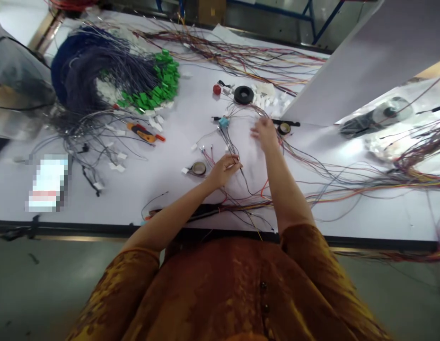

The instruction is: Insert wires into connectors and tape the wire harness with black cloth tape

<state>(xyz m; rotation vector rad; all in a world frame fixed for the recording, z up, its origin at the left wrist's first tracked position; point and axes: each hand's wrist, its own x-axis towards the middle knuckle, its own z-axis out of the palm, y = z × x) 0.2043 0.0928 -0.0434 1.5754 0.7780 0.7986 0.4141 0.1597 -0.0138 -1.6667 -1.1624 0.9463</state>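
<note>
Wires (230, 142) lie in loose strands across a white workbench (163, 175), running under both hands. The left hand (223, 171) is nearly closed, pinching thin strands between thumb and fingertips below a small blue connector (224, 122). The right hand (265, 133) hovers farther right, fingers loosely spread over the wires; whether it has hold of any, I cannot tell. A tape roll (198, 168) sits just left of the left hand — far left, green connectors (159, 80) ring a dark blue wire coil (78, 66).
</note>
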